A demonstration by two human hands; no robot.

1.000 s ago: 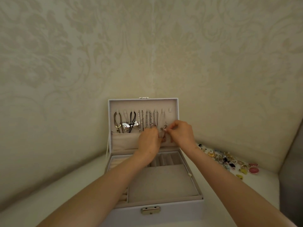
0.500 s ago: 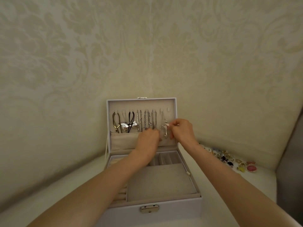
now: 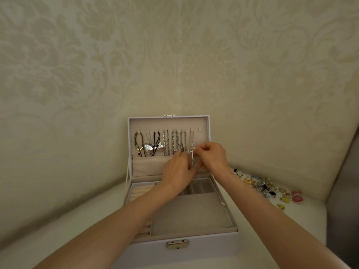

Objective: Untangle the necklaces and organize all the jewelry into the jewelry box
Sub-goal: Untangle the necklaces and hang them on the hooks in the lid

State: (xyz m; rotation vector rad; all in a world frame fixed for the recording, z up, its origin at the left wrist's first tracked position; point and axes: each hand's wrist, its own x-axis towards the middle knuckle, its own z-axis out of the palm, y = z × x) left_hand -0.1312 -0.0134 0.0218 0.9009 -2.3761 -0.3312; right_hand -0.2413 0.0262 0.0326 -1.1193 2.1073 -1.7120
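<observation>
The cross necklace [image 3: 192, 156] hangs just right of the frame's centre, in front of the raised lid [image 3: 208, 133] of the jewelry box [image 3: 202, 249], its silver cross dangling between the two hands. The right hand [image 3: 212, 157] pinches the chain near the top of the cross with thumb and forefinger, the other fingers curled in. The left hand [image 3: 177, 171] is turned with its back to us, fingers bent toward the lower part of the cross (its fingertips are hidden, so I cannot tell whether it actually grips anything). To the left of the hands a row of other necklaces [image 3: 174, 142] hangs from hooks inside the lid, among them a shiny bow pendant [image 3: 153, 148], their ends dropping into a beige pocket [image 3: 149, 166] across the lid's lower half. One hook [image 3: 199, 129] at the right end of the row is bare. The box's base sits open at lower centre, with a flat grey pad [image 3: 190, 212] and a metal latch [image 3: 177, 245] on the front wall. At the right of the frame a pile of loose jewelry [image 3: 268, 189] lies on the white table [image 3: 58, 226], near the box but apart from it. Pale patterned wallpaper [image 3: 174, 55] fills the upper frame.
</observation>
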